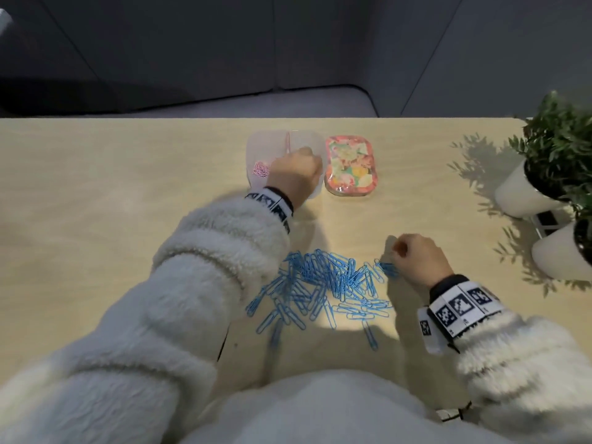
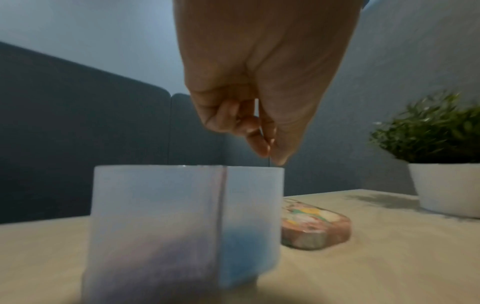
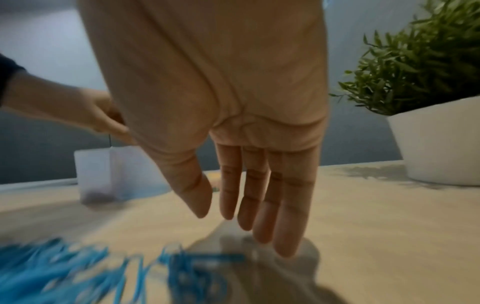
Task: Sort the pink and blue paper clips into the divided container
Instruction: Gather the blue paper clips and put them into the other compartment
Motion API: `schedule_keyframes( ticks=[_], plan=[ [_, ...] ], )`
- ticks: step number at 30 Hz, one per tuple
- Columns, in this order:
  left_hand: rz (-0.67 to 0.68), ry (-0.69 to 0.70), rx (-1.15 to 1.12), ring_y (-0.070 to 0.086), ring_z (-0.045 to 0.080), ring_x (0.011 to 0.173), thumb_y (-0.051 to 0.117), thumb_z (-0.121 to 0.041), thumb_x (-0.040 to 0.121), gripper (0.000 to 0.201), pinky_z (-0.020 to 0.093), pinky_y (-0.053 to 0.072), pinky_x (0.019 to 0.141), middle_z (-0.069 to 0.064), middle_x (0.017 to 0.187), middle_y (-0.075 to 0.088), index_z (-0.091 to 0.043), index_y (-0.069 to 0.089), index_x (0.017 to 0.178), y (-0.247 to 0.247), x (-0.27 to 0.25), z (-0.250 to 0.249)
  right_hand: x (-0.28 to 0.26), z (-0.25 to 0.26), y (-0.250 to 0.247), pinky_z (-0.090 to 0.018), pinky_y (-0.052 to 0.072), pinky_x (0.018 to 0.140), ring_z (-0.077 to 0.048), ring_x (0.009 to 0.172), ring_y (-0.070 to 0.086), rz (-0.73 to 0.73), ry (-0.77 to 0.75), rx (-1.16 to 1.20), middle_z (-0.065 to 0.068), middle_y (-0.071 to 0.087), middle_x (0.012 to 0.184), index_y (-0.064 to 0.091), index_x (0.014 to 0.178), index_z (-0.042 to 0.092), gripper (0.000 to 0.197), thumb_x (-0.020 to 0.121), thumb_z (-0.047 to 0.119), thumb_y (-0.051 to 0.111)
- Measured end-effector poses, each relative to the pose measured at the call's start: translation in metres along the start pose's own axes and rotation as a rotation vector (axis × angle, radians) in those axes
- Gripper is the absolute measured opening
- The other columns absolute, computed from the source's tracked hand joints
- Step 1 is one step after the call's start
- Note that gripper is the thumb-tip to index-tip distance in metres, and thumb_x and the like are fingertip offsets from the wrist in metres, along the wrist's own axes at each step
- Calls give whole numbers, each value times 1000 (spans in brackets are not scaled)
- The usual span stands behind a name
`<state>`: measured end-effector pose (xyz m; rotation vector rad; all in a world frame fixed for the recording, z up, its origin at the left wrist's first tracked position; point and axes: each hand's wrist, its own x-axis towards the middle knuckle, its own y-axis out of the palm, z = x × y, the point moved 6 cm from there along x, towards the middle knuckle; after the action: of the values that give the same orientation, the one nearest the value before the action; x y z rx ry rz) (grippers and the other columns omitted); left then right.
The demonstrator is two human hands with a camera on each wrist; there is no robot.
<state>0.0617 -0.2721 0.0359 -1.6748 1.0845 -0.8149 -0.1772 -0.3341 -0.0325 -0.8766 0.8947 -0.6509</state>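
Note:
A translucent divided container (image 1: 260,145) stands at the back of the table. A small heap of pink clips (image 1: 261,169) lies in its left compartment. In the left wrist view a blue mass (image 2: 244,246) shows through the wall (image 2: 155,205) of the right compartment. My left hand (image 1: 298,168) hovers over that right compartment with thumb and forefinger pinched together (image 2: 270,152); I see no clip between them. A pile of blue clips (image 1: 323,283) lies near the front edge. My right hand (image 1: 416,257) hangs at the pile's right end, fingers straight (image 3: 233,205) and empty.
A flowered lid (image 1: 350,166) lies flat just right of the container. Two potted plants in white pots (image 1: 525,193) (image 1: 563,251) stand at the table's right edge. My fleece sleeves cover the front of the table. Bare tabletop stretches to the left.

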Motion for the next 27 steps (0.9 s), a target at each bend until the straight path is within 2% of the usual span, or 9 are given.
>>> schedule_keyframes(
  ticks=[2,6,11,13,16,19,21,23,27],
  plan=[
    [99,80,-49,62,33,92,40,-20,90,28,38,48,76,13,100,64,-10,66,92,23,-25,-4,-11,-3,8,-35,41,71,-39,92,59,-28,-6,13,-24,64,95,58,79,6,10,84,12,52],
    [424,158,19,53,28,108,54,-27,89,25,38,42,90,9,115,57,-15,63,109,82,-70,-6,-17,17,28,-33,40,70,-34,86,58,-15,-78,124,-16,62,85,53,74,13,10,78,6,58],
    [441,238,58,49,31,111,55,-27,88,31,44,43,93,10,125,51,-15,57,117,104,-100,-14,-19,49,50,-31,37,76,-31,93,56,155,-315,112,-12,58,90,52,83,17,11,82,7,56],
    [433,243,58,50,32,110,55,-29,88,34,45,44,92,10,123,52,-15,56,119,102,-107,-11,-18,45,44,-26,32,73,-28,90,54,127,-319,112,-4,51,86,57,89,15,5,85,15,59],
    [386,285,29,49,30,111,59,-38,84,50,44,44,94,10,127,51,-14,50,127,95,-112,-10,-19,33,41,-24,30,72,-21,80,47,95,-268,63,-2,48,82,54,81,14,29,77,39,69],
    [458,352,65,46,30,117,64,-39,80,65,43,41,100,10,137,45,-11,42,134,96,-112,-21,-28,40,59,-29,36,74,-23,88,47,153,-289,-5,-5,50,88,51,84,20,45,62,51,76],
    [509,364,128,45,30,119,60,-30,84,52,41,40,101,10,135,45,-9,47,131,98,-111,-29,-32,46,68,-35,42,86,-26,100,49,151,-289,-27,-9,52,102,56,109,14,59,62,41,78],
    [501,345,160,47,29,117,51,-20,90,34,38,42,95,10,128,50,-10,54,123,97,-108,-33,-32,51,67,-35,41,92,-29,106,51,93,-254,-8,-12,54,111,56,118,10,55,69,26,76],
    [479,290,175,52,28,110,44,-16,96,26,38,46,81,11,114,56,-10,59,116,92,-104,-31,-27,63,58,-33,42,76,-32,96,59,61,-250,51,-13,66,95,63,93,12,19,75,11,68]
  ],
)
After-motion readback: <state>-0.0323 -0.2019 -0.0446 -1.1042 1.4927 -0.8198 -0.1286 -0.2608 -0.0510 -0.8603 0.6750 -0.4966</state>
